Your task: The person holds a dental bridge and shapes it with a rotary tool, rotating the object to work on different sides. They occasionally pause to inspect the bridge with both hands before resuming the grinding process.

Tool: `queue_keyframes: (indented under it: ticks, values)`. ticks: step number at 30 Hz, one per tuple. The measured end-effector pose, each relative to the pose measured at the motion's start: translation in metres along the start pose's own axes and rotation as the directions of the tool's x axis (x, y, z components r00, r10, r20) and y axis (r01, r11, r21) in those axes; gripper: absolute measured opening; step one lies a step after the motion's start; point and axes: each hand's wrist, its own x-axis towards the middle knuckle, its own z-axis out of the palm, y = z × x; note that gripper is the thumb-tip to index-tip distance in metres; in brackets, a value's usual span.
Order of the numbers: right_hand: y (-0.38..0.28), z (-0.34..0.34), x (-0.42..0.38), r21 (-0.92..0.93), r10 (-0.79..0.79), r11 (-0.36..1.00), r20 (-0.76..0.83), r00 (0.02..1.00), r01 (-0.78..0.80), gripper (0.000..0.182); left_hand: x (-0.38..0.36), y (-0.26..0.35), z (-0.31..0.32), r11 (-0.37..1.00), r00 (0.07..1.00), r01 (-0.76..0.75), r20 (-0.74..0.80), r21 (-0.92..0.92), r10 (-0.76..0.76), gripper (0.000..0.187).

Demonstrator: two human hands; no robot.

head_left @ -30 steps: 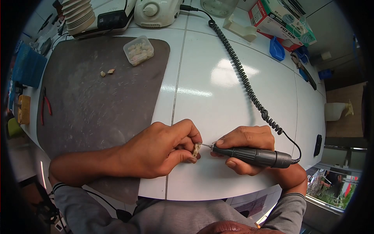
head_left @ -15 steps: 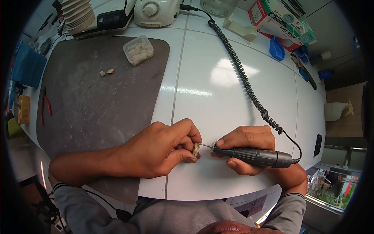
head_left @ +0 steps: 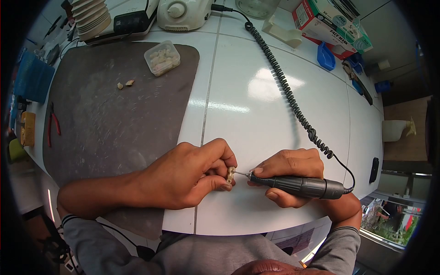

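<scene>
Between the thumb and fingers of my left hand (head_left: 195,172) is a small cream-coloured dental piece (head_left: 230,174), like a short row of joined tooth crowns; part of it is hidden by the fingers. My right hand (head_left: 291,168) is closed around a black rotary handpiece (head_left: 302,185), held nearly level. Its thin metal bur (head_left: 240,173) points left and its tip meets the dental piece near the upper end. Both hands are low over the white tabletop (head_left: 247,137). From the handpiece's rear end runs a coiled black cord (head_left: 286,87).
A dark grey mat (head_left: 114,119) bears a clear tub of tooth-like pieces (head_left: 162,58), two loose pieces (head_left: 125,85) and red-handled pliers (head_left: 53,123). Behind stands a white control unit with a knob (head_left: 183,13). At back right are a face mask box (head_left: 330,27) and a blue tray (head_left: 326,57).
The handpiece and my right hand have shifted very slightly downward, and the bur's angle differs a little. My left hand still grips the dental piece, which is turned slightly.
</scene>
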Motion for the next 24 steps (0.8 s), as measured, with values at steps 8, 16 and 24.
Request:
queue_keyframes:
  ticks: [8, 16, 24]
  values:
    - [0.0014, 0.0006, 0.0003, -0.007, -0.018, 1.0, -0.003, 1.0, 0.018, 0.032, 0.0004, 0.0047, -0.0022, 0.999, 0.999, 0.047, 0.012, 0.011, -0.047, 0.03]
    - [0.0011, 0.0008, 0.0001, -0.005, -0.015, 1.0, -0.001, 1.0, 0.015, 0.032, -0.0001, 0.0027, -0.0017, 1.0, 1.0, 0.023, 0.008, 0.005, -0.023, 0.031]
    - [0.0022, 0.0027, -0.0011, -0.015, -0.025, 1.0, -0.01, 1.0, 0.025, 0.031, 0.0003, 0.0022, -0.0021, 1.0, 0.999, 0.03, 0.018, 0.002, -0.03, 0.03]
